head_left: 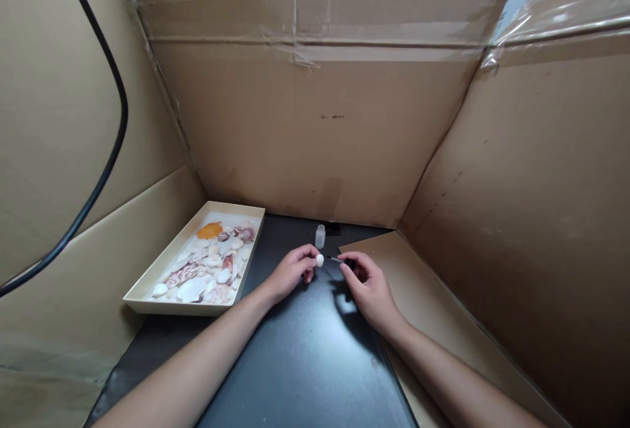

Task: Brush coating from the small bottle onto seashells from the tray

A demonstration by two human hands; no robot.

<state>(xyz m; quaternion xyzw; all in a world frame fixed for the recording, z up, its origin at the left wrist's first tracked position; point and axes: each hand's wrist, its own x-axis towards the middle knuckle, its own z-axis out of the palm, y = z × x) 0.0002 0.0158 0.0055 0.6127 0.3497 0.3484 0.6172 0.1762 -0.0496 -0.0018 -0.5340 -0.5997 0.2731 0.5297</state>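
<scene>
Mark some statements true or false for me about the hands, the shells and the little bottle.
1. The left hand holds a small white shell. True.
2. The bottle lies on its side. False: it stands upright on the dark table.
3. The right hand holds a thin, dark-tipped stick. True.
4. The tray of shells is to the right of both hands. False: it is to their left.
5. An orange piece lies in the tray. True.
</scene>
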